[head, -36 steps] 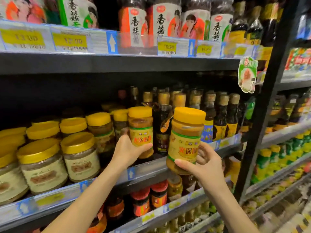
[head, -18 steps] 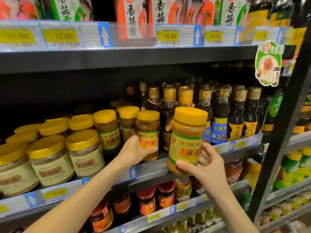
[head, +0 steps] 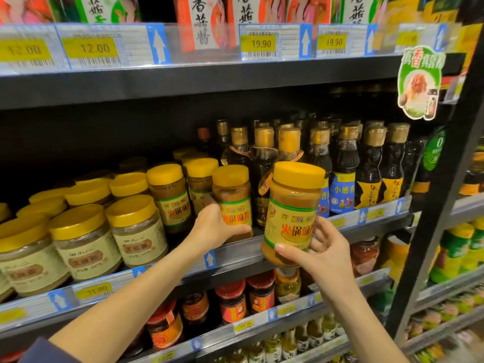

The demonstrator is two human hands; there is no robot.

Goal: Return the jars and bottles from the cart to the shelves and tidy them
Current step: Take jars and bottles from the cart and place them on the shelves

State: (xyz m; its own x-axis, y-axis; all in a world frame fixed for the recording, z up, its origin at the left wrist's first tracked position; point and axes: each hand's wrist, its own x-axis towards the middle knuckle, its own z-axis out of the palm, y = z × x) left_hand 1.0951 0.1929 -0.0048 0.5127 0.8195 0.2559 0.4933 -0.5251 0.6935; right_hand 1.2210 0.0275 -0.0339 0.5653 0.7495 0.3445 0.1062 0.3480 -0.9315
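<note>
My left hand point(head: 213, 227) grips a yellow-lidded sauce jar point(head: 233, 195) that stands at the front of the middle shelf point(head: 262, 244), beside more jars of the same kind point(head: 170, 195). My right hand point(head: 318, 247) holds a second, identical jar point(head: 293, 210) upright in the air, just in front of the shelf edge and to the right of the first jar. Its yellow label with red characters faces me. Dark sesame-oil bottles point(head: 343, 174) stand right behind it.
Wider gold-lidded jars point(head: 83, 239) fill the shelf's left part. The upper shelf point(head: 199, 82) with price tags hangs low above. Red-lidded jars point(head: 233, 302) sit on the shelf below. A black upright post point(head: 442, 200) and a round green tag point(head: 419, 82) stand at the right.
The view has drawn closer and shifted right. My left hand stays on the shelf jar. My right hand keeps the second jar up beside it, with hardly any movement relative to the shelf.
</note>
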